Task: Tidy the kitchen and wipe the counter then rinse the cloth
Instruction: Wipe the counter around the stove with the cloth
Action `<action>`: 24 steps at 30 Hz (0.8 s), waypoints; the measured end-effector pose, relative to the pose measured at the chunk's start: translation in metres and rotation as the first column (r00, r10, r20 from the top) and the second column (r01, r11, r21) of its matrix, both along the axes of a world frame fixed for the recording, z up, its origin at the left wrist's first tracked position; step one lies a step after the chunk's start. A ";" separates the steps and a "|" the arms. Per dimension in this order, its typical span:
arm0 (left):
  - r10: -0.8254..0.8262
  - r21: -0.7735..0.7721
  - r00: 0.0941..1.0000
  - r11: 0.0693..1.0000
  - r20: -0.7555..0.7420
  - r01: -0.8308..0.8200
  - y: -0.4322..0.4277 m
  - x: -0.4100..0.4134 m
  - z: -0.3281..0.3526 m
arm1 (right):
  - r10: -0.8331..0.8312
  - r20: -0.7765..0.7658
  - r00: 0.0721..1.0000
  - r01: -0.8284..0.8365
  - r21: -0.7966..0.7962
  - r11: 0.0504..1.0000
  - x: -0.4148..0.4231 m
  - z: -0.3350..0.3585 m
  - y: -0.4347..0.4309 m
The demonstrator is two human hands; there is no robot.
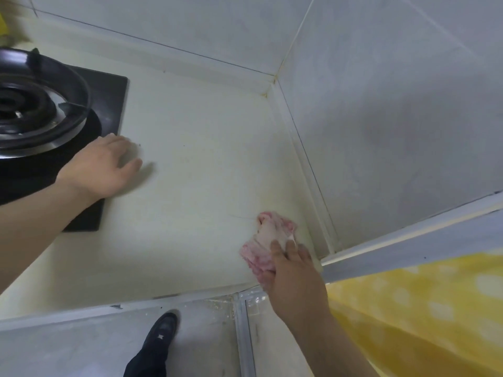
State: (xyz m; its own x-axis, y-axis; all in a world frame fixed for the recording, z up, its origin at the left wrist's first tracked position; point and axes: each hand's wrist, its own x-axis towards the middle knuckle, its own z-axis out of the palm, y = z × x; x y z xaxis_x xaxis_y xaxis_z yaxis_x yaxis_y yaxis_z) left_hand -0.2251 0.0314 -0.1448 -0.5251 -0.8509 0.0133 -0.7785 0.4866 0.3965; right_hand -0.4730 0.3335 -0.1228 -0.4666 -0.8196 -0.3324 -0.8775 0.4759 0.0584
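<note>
While the left hand (pixel 100 165) rests open on the counter (pixel 196 172), the right hand (pixel 296 278) grips the cloth (pixel 272 232). Looks soft and limp, so best bunched mid-fold.

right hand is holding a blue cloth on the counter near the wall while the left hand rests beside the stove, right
Not quite: the head view shows the cloth is pink and white, not blue. The rest holds: the right hand holds it on the counter near the wall, and the left hand rests beside the stove.
</note>
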 end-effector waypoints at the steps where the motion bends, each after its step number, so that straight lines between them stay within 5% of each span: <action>1: 0.003 -0.005 1.000 1.000 -0.007 -0.003 -0.001 0.000 0.000 | -0.008 -0.017 1.000 0.008 0.018 1.000 0.000 0.001 -0.004; 16: 0.003 -0.021 1.000 1.000 0.027 -0.002 -0.006 -0.002 -0.007 | -0.208 -0.125 0.970 0.209 -0.003 0.978 -0.027 0.002 -0.036; 24: 0.023 -0.023 1.000 0.999 0.018 -0.022 -0.009 0.000 -0.013 | -0.228 -0.060 0.972 0.214 -0.182 0.960 -0.058 -0.009 -0.106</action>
